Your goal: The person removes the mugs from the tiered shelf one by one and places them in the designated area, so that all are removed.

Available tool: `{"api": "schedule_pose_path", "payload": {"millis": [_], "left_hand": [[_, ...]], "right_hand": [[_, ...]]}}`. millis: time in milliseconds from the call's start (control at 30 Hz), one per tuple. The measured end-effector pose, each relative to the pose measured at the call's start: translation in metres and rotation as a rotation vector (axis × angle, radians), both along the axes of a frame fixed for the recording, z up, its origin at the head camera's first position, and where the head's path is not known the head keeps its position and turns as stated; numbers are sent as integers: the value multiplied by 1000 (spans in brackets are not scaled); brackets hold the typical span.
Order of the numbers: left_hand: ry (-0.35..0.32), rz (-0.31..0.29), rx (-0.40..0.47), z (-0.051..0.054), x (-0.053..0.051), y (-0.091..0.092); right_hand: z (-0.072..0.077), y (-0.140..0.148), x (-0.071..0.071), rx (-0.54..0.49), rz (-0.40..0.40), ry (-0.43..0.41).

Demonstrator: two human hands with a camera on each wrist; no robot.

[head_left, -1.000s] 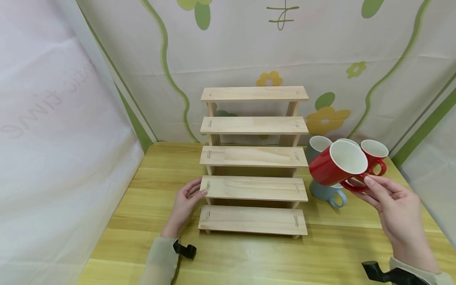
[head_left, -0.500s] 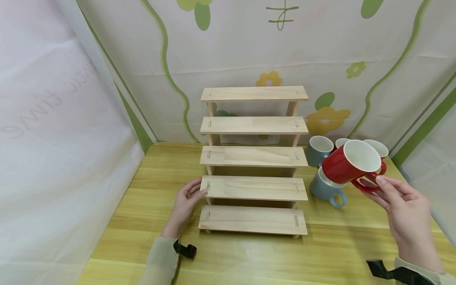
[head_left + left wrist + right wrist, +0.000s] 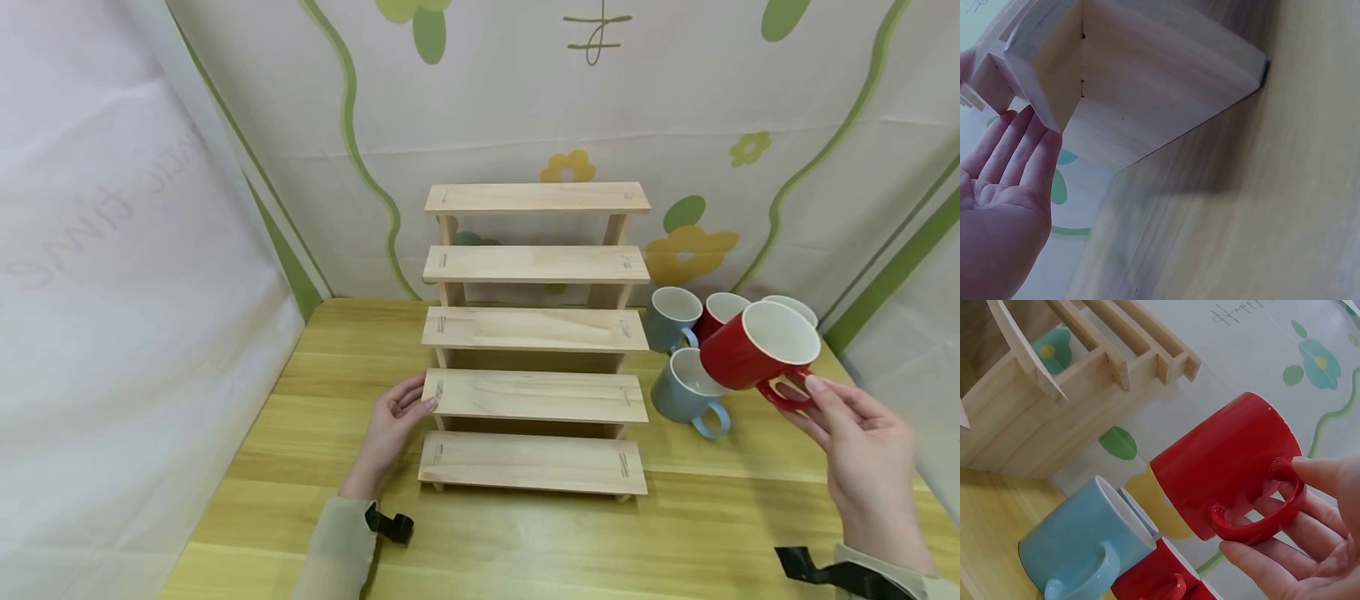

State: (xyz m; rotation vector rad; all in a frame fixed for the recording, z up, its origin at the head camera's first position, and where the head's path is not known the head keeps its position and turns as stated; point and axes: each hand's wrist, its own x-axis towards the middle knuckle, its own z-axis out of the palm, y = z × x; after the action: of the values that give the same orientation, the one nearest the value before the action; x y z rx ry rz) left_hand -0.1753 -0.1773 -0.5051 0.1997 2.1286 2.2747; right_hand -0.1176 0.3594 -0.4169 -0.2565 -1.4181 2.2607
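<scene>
My right hand (image 3: 870,458) pinches the handle of a red mug (image 3: 731,354) with a white inside, held tilted above the table's right side. In the right wrist view, the thumb and fingers close round the handle of the red mug (image 3: 1229,462). At the left side of a stepped wooden shelf (image 3: 532,396), my left hand (image 3: 390,429) holds the end of the second board from the bottom, thumb on top. The left wrist view shows the fingers of this hand (image 3: 1007,194) straight, their tips against the wood. The shelf's boards carry nothing.
Right of the shelf stand a light blue mug (image 3: 675,396), a grey-blue mug (image 3: 666,325) and a red mug (image 3: 720,312). Another mug (image 3: 795,307) is largely hidden behind the held one. A printed cloth (image 3: 510,100) hangs behind the wooden table (image 3: 525,542).
My right hand has carried the red mug to the right, away from the shelf, uncovering more of the mugs behind it. The left hand and shelf have stayed put.
</scene>
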Motion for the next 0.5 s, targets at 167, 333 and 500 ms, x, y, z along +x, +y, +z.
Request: {"api": "schedule_pose_path", "payload": {"millis": [167, 333, 500], "left_hand": [[17, 5, -9, -2, 1, 0], [22, 3, -10, -2, 1, 0], [3, 2, -5, 1, 2, 0]], "right_hand": [[-3, 6, 2, -28, -36, -30], [-5, 8, 3, -36, -63, -38], [-7, 9, 3, -36, -83, -49]]}}
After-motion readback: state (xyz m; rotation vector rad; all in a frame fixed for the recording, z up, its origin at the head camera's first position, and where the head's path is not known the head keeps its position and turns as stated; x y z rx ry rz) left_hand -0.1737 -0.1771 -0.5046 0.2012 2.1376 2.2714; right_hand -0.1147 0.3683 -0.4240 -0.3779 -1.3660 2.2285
